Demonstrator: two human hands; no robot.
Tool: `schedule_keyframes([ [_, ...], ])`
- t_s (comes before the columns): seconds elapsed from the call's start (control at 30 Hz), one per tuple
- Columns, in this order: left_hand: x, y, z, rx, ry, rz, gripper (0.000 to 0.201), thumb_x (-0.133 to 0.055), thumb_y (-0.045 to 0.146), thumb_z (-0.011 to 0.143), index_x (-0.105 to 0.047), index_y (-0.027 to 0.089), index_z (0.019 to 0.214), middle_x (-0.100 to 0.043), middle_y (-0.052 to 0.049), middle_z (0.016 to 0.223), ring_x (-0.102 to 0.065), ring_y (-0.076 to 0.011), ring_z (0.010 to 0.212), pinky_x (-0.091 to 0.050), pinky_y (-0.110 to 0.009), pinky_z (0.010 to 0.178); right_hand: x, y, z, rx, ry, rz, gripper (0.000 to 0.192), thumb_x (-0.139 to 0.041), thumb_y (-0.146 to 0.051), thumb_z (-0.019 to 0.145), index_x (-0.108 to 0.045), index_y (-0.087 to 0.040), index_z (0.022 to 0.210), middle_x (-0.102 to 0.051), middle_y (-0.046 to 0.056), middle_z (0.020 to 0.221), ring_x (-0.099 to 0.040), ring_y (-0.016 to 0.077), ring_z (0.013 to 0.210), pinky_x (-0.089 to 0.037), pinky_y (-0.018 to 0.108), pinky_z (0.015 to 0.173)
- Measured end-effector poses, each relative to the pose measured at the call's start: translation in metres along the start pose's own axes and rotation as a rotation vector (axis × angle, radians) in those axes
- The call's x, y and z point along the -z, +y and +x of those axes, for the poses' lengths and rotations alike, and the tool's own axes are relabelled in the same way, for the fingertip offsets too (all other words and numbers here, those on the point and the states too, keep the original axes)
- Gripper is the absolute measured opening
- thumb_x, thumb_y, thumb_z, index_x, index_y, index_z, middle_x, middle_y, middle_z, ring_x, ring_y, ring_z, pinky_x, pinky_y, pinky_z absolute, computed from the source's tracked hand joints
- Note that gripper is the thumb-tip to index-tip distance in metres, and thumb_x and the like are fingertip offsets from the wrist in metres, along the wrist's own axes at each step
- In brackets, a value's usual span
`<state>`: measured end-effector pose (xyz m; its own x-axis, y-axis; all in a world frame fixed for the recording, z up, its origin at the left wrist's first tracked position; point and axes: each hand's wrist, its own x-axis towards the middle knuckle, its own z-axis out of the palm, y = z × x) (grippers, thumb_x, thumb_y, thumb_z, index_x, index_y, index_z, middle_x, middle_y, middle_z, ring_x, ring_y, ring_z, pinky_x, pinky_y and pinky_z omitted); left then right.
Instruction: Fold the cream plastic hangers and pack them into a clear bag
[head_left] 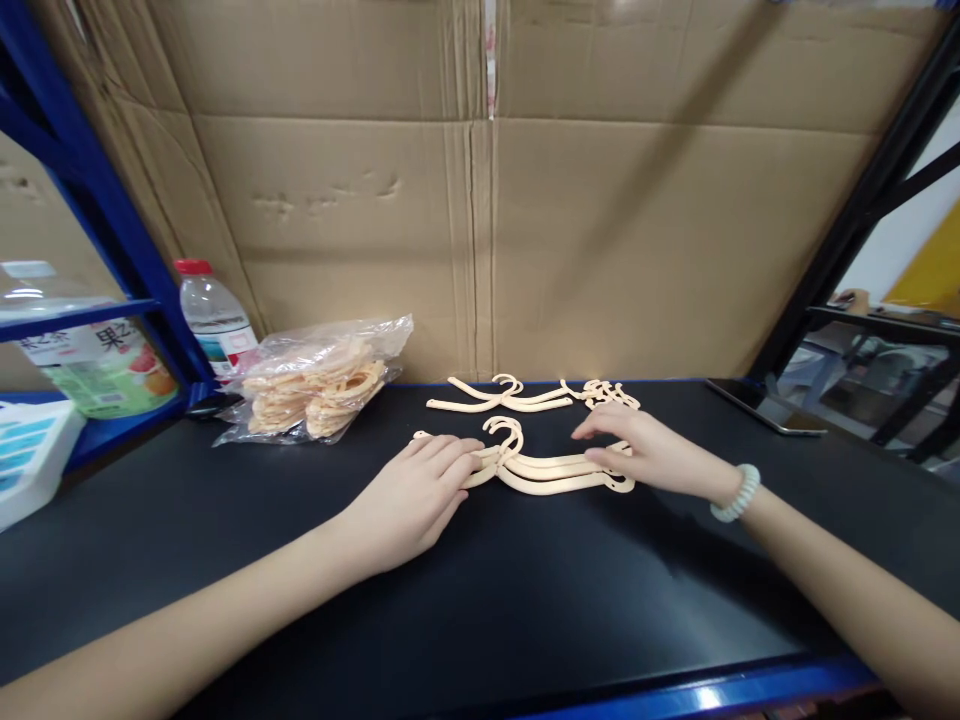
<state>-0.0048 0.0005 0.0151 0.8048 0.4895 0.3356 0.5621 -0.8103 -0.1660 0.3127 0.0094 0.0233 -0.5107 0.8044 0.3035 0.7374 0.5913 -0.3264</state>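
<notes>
Overlapping cream hangers [559,487] lie toward desk's [525,600] back edge, long axis parallel to it. Left hand [420,490], nearer their middle, curls fingers over left side, grip hidden; right hand [651,450] at right end, thumb and fingers parted, contact unclear.

Workshop-like spot: cardboard wall [337,230], blue frame [112,215], black worktop [525,590].

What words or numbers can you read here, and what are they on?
"果": on the big bottle's label; the writing beside it is too blurred to read.
Small bottle's label: too blurred to read.
Strip on the cardboard: red marks, too blurred to read.
</notes>
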Motion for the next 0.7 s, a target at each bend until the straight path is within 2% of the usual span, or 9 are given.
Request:
schedule_keyframes([
  [0.07, -0.003, 0.002, -0.001, 0.024, 0.015, -0.026, 0.028, -0.041, 0.012, 0.092, -0.052, 0.018, 0.117, -0.059, -0.010, 0.125, -0.052, -0.0248, 0.116, -0.041, -0.044, 0.099, -0.008, -0.010, 0.000, 0.063, -0.043, 0.026, 0.034, -0.055, -0.038, 0.089, -0.061, -0.017, 0.115, -0.060, 0.011, 0.108, -0.054, 0.0236, 0.103, -0.043, 0.039, 0.092],
  [0.17, -0.008, -0.001, -0.001, 0.072, 0.022, -0.050, 0.022, -0.039, 0.013, 0.093, -0.056, 0.017, 0.106, -0.061, -0.010, 0.123, -0.055, -0.0240, 0.113, -0.042, -0.044, 0.098, -0.015, -0.015, -0.001, 0.079, -0.110, 0.038, 0.046, -0.059, -0.046, 0.087, -0.057, -0.017, 0.123, -0.057, 0.011, 0.113, -0.052, 0.0244, 0.105, -0.044, 0.039, 0.092],
  [0.33, -0.018, -0.010, -0.002, 0.134, 0.019, -0.093, 0.024, -0.039, 0.013, 0.092, -0.054, 0.015, 0.110, -0.063, -0.012, 0.119, -0.058, -0.0242, 0.111, -0.046, -0.042, 0.095, -0.016, -0.007, 0.000, 0.076, -0.153, 0.071, 0.037, -0.057, -0.041, 0.089, -0.062, -0.018, 0.117, -0.059, 0.009, 0.106, -0.053, 0.0228, 0.099, -0.045, 0.038, 0.089],
  [0.7, -0.020, -0.009, -0.001, 0.172, 0.021, -0.117, 0.024, -0.038, 0.013, 0.093, -0.057, 0.019, 0.107, -0.066, -0.007, 0.113, -0.060, -0.0230, 0.105, -0.047, -0.041, 0.089, -0.025, 0.012, 0.005, 0.068, -0.038, 0.071, 0.032, -0.059, -0.032, 0.087, -0.063, -0.018, 0.116, -0.061, 0.011, 0.109, -0.056, 0.0242, 0.101, -0.045, 0.042, 0.092],
])
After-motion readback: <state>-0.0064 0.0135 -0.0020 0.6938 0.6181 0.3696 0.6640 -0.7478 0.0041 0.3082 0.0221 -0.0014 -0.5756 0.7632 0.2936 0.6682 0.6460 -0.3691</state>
